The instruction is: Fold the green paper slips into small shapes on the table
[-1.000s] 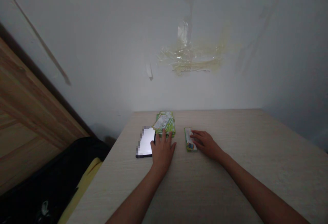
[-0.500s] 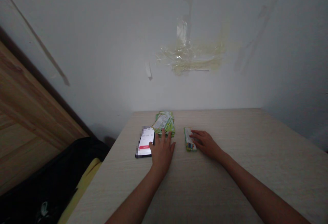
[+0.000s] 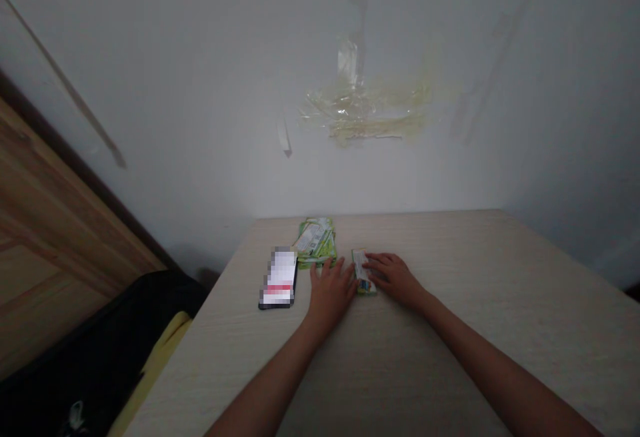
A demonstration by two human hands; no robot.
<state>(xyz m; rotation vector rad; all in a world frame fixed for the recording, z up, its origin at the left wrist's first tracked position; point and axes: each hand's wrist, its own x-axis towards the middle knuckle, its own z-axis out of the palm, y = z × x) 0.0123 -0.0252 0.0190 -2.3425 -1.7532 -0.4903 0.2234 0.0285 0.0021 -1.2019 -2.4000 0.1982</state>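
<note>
A narrow green-and-white printed packet [image 3: 360,268] lies flat on the table between my hands, with a colourful picture at its near end. My right hand [image 3: 399,280] rests beside it, its outstretched fingertips lying over the packet's right edge. On the other side, my left hand [image 3: 331,290] is open and palm down. Its thumb is at the packet's left edge, touching or nearly so. Just beyond my left fingertips sits an untidy pile of similar green packets [image 3: 316,238].
Left of my left hand lies a phone [image 3: 280,276] with a lit, partly blurred screen. The pale wood table [image 3: 450,250] meets a wall [image 3: 200,90] patched with clear tape [image 3: 350,107]. A black bag or cloth [image 3: 125,330] and yellow fabric [image 3: 160,350] are beyond the left edge.
My left hand has moved right, away from the phone and pile, to the packet's left side. My right hand stays at the packet. The view has shifted slightly.
</note>
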